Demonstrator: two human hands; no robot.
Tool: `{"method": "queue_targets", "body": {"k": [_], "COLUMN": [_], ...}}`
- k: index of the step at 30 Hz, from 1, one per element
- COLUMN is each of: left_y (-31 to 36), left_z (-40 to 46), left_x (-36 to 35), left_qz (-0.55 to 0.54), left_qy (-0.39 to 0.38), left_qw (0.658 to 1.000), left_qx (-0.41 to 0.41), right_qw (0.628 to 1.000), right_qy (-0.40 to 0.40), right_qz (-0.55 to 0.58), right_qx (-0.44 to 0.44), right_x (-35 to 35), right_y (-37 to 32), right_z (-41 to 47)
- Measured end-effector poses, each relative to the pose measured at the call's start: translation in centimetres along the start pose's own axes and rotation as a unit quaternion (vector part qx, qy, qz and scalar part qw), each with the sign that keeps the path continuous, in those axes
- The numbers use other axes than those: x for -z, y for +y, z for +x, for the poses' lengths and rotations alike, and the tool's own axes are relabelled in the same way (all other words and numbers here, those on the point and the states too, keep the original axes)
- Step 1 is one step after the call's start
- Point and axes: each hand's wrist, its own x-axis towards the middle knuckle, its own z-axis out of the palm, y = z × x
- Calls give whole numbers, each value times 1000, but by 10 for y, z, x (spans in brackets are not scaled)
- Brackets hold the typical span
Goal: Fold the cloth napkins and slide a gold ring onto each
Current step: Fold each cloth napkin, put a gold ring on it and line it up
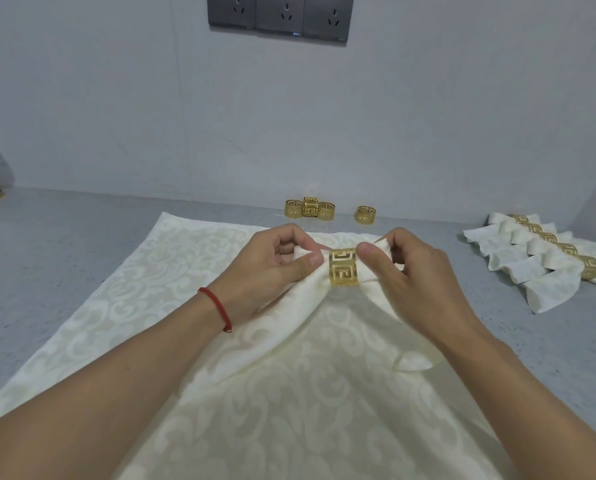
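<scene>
Spanning most of the desk (64,258), a patterned cream cloth (171,306) lies flat as a work mat; its far edge stops short of the wall, w/ grey desk showing left & right. On top, the folded napkin (289,320) is held up at its middle, both tails drooping toward the camera, prob. so the ring can travel along the gathered waist w/o the fabric spreading. Right of the mat, well apart, a row of finished napkins (539,268) overlaps, each w/ its ring, parked out of the way. Left hand (272,268) pinches the napkin just beside the gold ring (343,267); right hand (410,271) pinches it on the other side, thumb touching the ring. Ring sits around the napkin, roughly centred, so this one looks nearly done. Spare rings (309,208) cluster by the wall, one more (365,214) near them, within reach beyond the mat's far edge.
</scene>
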Motion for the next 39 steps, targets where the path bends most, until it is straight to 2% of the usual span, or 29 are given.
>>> {"method": "queue_targets", "body": {"k": [5, 10, 16, 22, 28, 30, 32, 36, 39], "left_y": [-1, 0, 10, 25, 52, 63, 73, 87, 88], "left_z": [-1, -2, -3, 0, 4, 4, 4, 4, 11], "left_x": [-1, 3, -8, -7, -13, -20, -27, -57, -89], "left_qz": [-24, -35, 49, 62, 97, 86, 55, 72, 77], "left_qy": [-1, 7, -21, -55, -45, -48, -47, -44, -34], "left_qw": [1000, 999, 998, 995, 993, 993, 994, 990, 990], "left_qx": [10, 19, 32, 49, 58, 64, 85, 110, 116], "right_qw": [1000, 984, 984, 962, 931, 943, 957, 974, 986], "right_qy": [-25, -124, -156, -227, -248, -266, -250, -200, -166], "right_qz": [-5, 128, 67, 148, 254, 196, 145, 105, 29], "right_qx": [9, -5, 50, -13, -88, -48, -7, -11, -13], "right_x": [3, 15, 12, 17, 39, 55, 71, 103, 128], "right_y": [-5, -5, -2, 8, -1, -4, -7, 1, 12], "right_z": [0, -5, -8, -3, 3, 1, -2, -14, -22]}}
